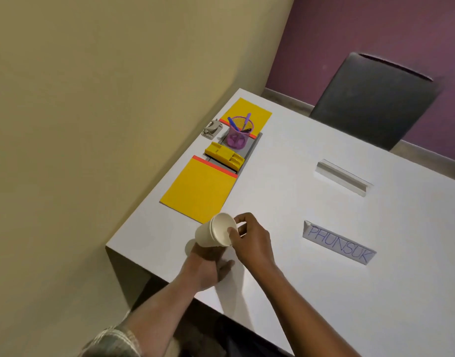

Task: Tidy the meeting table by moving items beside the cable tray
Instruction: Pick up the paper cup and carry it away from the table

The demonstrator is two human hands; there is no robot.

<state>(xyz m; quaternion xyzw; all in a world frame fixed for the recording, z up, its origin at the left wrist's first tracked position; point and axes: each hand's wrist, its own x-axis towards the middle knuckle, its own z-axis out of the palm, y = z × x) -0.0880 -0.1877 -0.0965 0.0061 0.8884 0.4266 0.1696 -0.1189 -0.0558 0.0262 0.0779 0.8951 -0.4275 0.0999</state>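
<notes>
Pinching the rim of the nested paper cups (211, 234), the right hand (249, 238) has its thumb inside the mouth and its fingers outside. The cups are tilted, mouth toward the right, held above the near-left corner of the white table (298, 202), just near of the closer yellow folder (198, 189). The left hand (205, 269) sits under and behind the cups' base. Its fingers are hidden by the cups, so I can't tell whether it grips or only props them (the thumb sticks out to the right, apart from the cup wall).

Progress, judged from the layout: mostly done. The grey cable tray (252, 148) runs along the far-left edge, and things are already gathered at it:
- purple mesh pen holder (238, 134) w/ pens, standing on the tray
- yellow desk tool (223, 155), lying across the tray
- silver hole punch (212, 128), just left of the tray
- second yellow folder (249, 110) at the tray's far end, w/ the closer folder at its near end

Left to do, prob.:
- set the cups down beside the tray; they're near it but not yet placed
- the "PHUNSUK" name card (339, 244) and the plain tent card (342, 176) lie on the right half of the table, well apart from the tray, so both likely need moving

A dark chair (370, 99) stands at the far side.
</notes>
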